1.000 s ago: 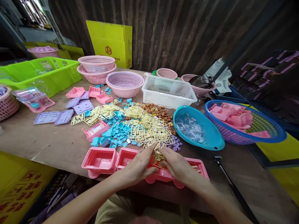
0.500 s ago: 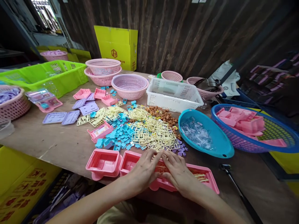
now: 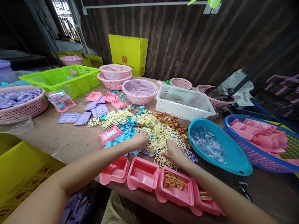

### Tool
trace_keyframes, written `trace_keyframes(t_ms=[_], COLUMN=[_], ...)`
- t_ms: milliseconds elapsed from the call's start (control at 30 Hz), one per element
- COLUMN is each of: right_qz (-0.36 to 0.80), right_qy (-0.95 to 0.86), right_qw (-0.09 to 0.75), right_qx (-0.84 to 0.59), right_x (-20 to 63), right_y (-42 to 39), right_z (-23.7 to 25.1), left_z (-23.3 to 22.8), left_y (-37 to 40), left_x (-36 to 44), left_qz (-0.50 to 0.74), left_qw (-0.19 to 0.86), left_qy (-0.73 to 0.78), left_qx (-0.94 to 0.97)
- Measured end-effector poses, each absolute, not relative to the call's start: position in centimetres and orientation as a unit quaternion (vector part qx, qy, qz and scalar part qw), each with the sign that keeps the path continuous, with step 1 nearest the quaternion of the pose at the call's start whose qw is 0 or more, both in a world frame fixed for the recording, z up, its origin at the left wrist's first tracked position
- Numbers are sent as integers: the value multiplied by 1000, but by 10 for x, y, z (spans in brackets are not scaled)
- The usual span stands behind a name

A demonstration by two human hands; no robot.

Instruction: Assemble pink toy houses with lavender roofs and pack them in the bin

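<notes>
Dark ribbed wall (image 3: 168, 40) is standing behind a brown table (image 3: 77, 143). Near it a yellow carton (image 3: 127, 49) is showing a red hexagon with the letters JFH; stacked pink baskets (image 3: 114, 84) are partly blocking the smaller red line beneath. At the lower left another carton (image 3: 25, 183) is carrying red Chinese characters, slanted and cut off. On the right, a white bag (image 3: 235, 84) is bearing print too small to read.

Mid-table, cream frames (image 3: 167, 135) of thin moulded plastic are lying in a tangled heap beside blue pieces (image 3: 126, 135) and knobbly brown pieces (image 3: 173, 121). The left hand (image 3: 140, 140) is curling over the heap's left side, and the right hand (image 3: 174, 151) is resting at its near right. Some fingertips are hiding among the frames, so whether either grip is closing on one cannot be told.

Along the near edge, glossy pink boxes (image 3: 143, 175) are forming a row; one is holding cream pieces (image 3: 174, 182), and both forearms are partly covering the end boxes. Rightward, a smooth blue bowl (image 3: 238, 161) is holding clear pieces (image 3: 207, 143), their outlines blurring together.
</notes>
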State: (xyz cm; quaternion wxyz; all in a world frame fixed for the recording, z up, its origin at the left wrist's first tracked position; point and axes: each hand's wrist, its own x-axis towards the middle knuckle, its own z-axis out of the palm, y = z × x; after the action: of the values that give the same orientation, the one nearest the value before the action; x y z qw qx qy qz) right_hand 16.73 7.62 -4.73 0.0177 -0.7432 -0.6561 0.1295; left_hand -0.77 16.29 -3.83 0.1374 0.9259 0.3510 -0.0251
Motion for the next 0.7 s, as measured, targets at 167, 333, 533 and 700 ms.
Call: trace_keyframes(t_ms=[167,333,533,700], right_qz=[172,186,164,177], right_qy=[-684,-751,-823,-804], right_qw=[44,124,192,165], right_qx=[-708,-621,-509,-543], right_x=[189,194,153,132], right_y=[86,82,71,76], right_z=[-41,-12,-7,-12], left_z=[-54,-37,-19,-16], left_y=[171,175,163,143], left_x=[-3,-10,-11,-20], left_qz=[-5,41,124,178], left_qw=[193,304,450,519], left_qy=[339,319,309,324], left_qx=[921,897,828,771])
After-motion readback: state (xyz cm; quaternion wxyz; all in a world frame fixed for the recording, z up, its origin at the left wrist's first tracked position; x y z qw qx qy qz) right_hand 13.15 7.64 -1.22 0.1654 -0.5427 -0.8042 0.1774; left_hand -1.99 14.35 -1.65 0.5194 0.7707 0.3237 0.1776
